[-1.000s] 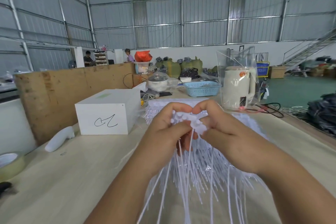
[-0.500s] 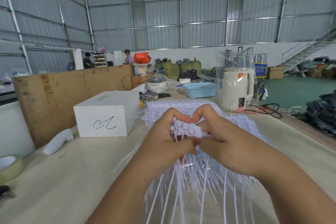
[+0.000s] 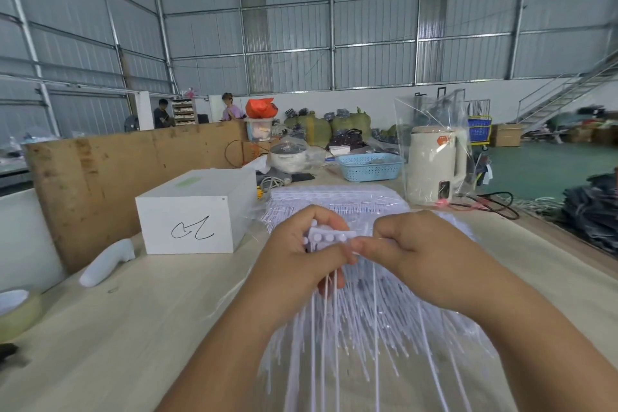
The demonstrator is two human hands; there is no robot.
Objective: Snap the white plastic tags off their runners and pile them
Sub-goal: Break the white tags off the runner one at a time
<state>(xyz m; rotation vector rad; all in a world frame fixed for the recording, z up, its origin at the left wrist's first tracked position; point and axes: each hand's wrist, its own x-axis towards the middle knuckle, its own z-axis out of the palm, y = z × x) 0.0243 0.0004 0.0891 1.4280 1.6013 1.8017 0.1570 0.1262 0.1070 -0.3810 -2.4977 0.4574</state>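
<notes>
A short strip of white plastic tags (image 3: 329,237), with round knobs along its top and long thin tails hanging down, is held up over the table. My left hand (image 3: 301,256) grips the strip's left part, thumb across the front. My right hand (image 3: 411,251) pinches its right end between thumb and fingers. Under both hands lies a wide pile of white tags (image 3: 361,328), tails fanned toward me. Behind them sits a flat stack of tag sheets (image 3: 334,199).
A white box (image 3: 197,211) with a black scribble stands at left, before a brown board (image 3: 100,174). A white handle-shaped object (image 3: 107,261) and a tape roll (image 3: 16,308) lie further left. A blue basket (image 3: 369,166) and bagged cream kettle (image 3: 434,170) stand behind.
My hands have drawn slightly apart along the strip, the right hand shifting rightward. The strip now shows a clear row of knobs between them.
</notes>
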